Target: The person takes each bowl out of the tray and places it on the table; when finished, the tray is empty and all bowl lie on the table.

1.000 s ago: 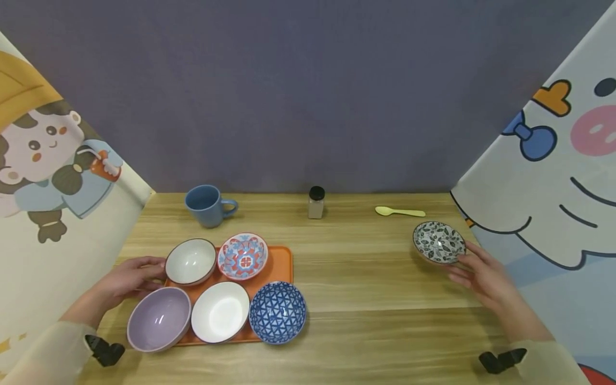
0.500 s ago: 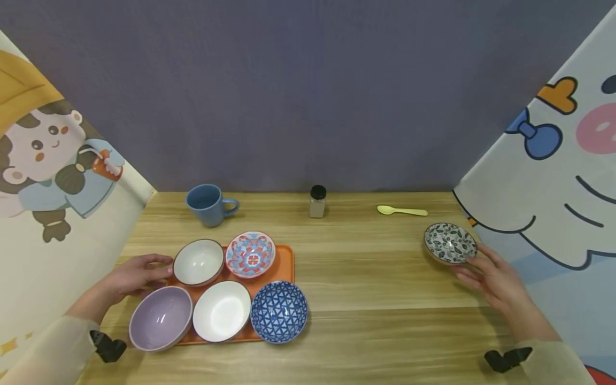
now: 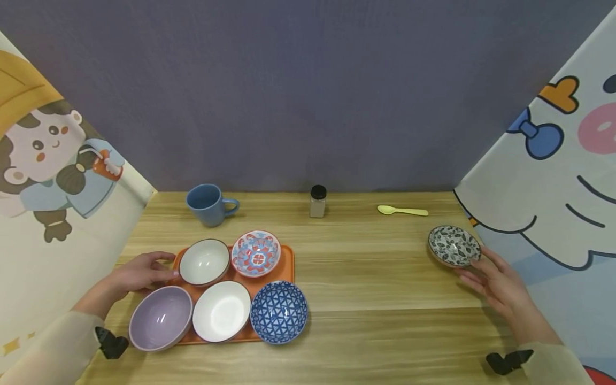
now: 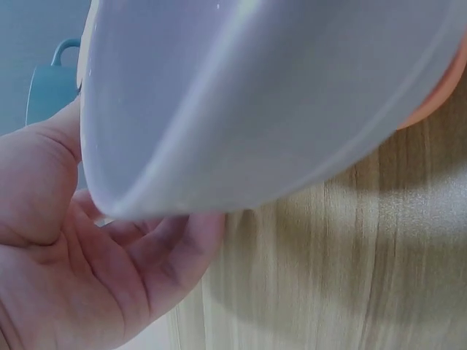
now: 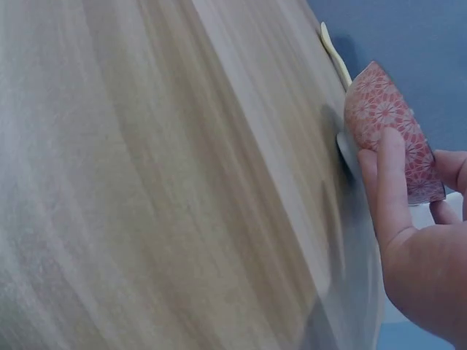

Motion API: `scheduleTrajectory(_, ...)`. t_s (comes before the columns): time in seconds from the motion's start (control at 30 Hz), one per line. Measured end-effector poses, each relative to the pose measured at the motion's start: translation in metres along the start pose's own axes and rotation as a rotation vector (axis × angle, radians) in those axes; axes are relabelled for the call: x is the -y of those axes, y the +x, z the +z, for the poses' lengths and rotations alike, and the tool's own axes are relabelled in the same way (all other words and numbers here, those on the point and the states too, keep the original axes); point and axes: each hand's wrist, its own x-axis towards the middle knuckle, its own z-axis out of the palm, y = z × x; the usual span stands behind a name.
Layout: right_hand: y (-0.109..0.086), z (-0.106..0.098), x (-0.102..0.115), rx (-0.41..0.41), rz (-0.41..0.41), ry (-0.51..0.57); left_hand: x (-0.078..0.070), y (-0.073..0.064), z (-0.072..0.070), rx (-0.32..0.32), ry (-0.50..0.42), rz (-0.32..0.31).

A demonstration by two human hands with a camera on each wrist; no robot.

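Out at the right, my right hand (image 3: 498,280) pinches the rim of a small bowl (image 3: 454,246) with a black leaf pattern inside. Its outside is patterned red and pink (image 5: 387,117) in the right wrist view, where the bowl shows tilted above the table. My left hand (image 3: 141,272) has its fingertips at the left side of a white bowl with a dark rim (image 3: 205,262) on an orange tray (image 3: 287,264). A red-and-blue patterned bowl (image 3: 256,254) sits right beside it. A lavender bowl (image 4: 241,109) hides part of my left fingers in the left wrist view.
Along the tray's front stand the lavender bowl, another white bowl (image 3: 221,312) and a blue triangle-patterned bowl (image 3: 279,313). Near the back wall are a blue mug (image 3: 206,206), a black-capped jar (image 3: 317,202) and a yellow spoon (image 3: 401,210). Printed panels flank both sides.
My left hand has moved right, and the dark-rimmed white bowl and the red-and-blue bowl have slid right along the tray. My right hand has carried the leaf-patterned bowl slightly further right.
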Motion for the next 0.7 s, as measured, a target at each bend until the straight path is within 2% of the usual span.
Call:
scheduleTrajectory(0.3,-0.001,-0.003,-0.004,0.076,-0.018,0.133,-0.002,-0.002,0.000,0.016,0.014,0.029)
scheduleTrajectory(0.5,-0.002,-0.002,-0.006,0.017,0.005,0.122,0.012,-0.002,-0.002,0.014,0.009,0.069)
scheduleTrajectory(0.7,-0.003,-0.002,-0.005,-0.011,-0.013,0.100,0.023,0.000,-0.002,-0.006,0.012,0.090)
